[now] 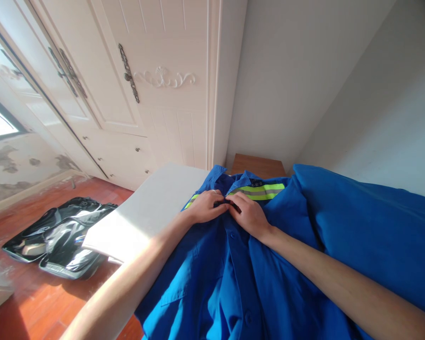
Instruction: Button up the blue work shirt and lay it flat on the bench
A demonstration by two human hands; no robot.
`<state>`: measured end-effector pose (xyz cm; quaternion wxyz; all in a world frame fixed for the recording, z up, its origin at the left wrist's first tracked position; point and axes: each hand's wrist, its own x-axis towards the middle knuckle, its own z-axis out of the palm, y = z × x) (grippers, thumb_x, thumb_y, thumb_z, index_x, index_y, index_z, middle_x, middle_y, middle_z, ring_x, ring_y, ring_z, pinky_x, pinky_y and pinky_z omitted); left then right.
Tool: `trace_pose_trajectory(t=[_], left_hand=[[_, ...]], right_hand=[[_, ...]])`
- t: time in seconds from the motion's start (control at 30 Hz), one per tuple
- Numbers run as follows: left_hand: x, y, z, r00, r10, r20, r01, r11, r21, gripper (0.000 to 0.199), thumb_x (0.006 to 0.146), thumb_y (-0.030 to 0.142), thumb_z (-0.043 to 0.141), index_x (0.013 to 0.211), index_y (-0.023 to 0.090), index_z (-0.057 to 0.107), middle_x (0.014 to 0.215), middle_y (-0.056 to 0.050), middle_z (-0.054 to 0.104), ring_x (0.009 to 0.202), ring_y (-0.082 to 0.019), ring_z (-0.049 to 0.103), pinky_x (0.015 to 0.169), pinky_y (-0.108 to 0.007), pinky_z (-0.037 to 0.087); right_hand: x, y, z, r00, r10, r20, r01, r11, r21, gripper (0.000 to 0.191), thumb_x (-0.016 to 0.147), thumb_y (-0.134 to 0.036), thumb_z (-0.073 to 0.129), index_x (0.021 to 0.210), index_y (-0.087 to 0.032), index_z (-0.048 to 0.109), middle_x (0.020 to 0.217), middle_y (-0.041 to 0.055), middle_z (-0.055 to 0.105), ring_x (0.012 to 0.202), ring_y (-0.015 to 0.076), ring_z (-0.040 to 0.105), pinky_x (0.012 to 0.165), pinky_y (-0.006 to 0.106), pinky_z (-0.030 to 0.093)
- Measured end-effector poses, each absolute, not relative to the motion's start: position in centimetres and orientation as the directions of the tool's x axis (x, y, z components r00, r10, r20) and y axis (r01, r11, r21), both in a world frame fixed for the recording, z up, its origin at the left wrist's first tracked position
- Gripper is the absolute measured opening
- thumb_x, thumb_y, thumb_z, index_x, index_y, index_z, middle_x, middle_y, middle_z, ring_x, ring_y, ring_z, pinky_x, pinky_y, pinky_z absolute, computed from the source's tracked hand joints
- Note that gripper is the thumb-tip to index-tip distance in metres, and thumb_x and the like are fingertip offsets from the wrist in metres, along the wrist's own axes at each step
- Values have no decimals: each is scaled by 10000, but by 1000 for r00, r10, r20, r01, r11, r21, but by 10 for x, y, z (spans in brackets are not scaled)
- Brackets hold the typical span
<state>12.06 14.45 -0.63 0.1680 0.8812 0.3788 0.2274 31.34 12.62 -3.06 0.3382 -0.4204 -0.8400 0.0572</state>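
A blue work garment (212, 269) with yellow-green reflective strips (265, 191) lies spread out, its collar at the far end and buttons (248, 317) running down the front placket. My left hand (209, 206) is closed on the fabric at the upper front, near the left strip. Just beside it, my right hand (248, 213) pinches the opposite side of the same opening. The fingertips of both hands nearly meet, and what lies between them is mostly hidden.
A white board-like surface (138, 203) extends left of the garment. An open black suitcase (67, 236) lies on the red floor. White wardrobe doors (170, 42) stand ahead. Blue cloth (375, 222) covers the right side, with a brown wooden piece (258, 165) behind.
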Motion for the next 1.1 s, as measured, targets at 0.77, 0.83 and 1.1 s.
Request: trace_pose_trajectory(t=[0.77,0.83,1.1], left_hand=[[123,153,-14,524,826,208,571,-522,634,132,860,144,535,764,163,625,880,-24,648,834,-154,607,782,-250,468],[123,154,-14,517,831,205,564,-511,649,107,848,145,547,796,163,639,884,-22,656,849,-160,611,793,-255,475],[122,155,-14,524,824,213,535,-514,671,111,836,132,552,791,168,647,881,-15,662,863,-159,617,821,-256,470]], right_hand=[[314,130,-32,-353,785,508,609,605,-512,163,934,-243,584,1074,-212,660,1013,64,637,945,217,646,841,362,537],[315,130,-32,-355,785,507,604,607,-516,158,937,-240,576,1067,-220,662,1006,63,638,942,215,645,843,361,538],[316,131,-32,-342,792,506,628,593,-504,123,913,-234,618,1020,-225,678,973,48,635,913,204,645,831,340,532]])
